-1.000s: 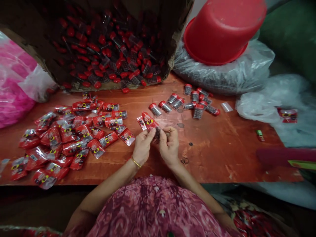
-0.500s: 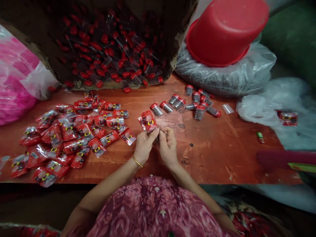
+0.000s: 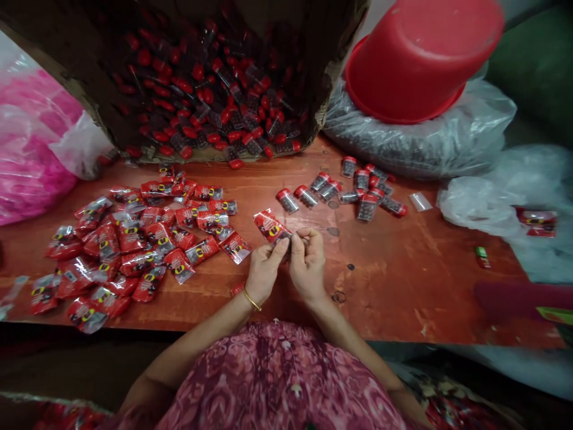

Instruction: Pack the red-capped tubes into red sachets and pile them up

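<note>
A red printed plastic packet is pinched at its near end between both hands, its far end pointing away from me. My left hand, with a gold bangle at the wrist, closes thumb and fingers on its edge. My right hand is closed on the same end, fingers curled; what lies under the fingertips is hidden. Just beyond are small clear bottles with red caps, dark beads inside. To the left lies a pile of similar red packets.
A tilted cardboard box full of red-capped bottles stands at the back. A red tub sits upside down on a clear bag. Pink bags stand left. A small green-topped item lies right.
The packet has turned a little in my hands, which remain pinched together at its near end. The whole view has shifted slightly. A bit of red now shows beside my left wrist.
</note>
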`<control>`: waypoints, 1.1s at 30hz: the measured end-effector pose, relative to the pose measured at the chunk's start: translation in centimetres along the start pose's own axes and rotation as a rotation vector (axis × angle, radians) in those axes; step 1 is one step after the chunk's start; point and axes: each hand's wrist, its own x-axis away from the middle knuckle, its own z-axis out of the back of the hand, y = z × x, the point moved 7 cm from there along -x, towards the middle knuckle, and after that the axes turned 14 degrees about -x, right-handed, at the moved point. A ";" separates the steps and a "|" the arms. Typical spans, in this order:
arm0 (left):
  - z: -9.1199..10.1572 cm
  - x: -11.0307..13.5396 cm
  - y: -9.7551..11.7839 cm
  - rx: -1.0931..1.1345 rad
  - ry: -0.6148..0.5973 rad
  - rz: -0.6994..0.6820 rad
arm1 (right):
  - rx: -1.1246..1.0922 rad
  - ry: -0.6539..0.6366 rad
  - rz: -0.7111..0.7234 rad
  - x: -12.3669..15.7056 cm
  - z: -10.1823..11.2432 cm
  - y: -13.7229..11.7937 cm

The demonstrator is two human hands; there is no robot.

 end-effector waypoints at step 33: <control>19.7 -0.5 8.2 0.465 0.682 -0.237 | 0.684 -0.216 0.171 -5.6 1.7 1.8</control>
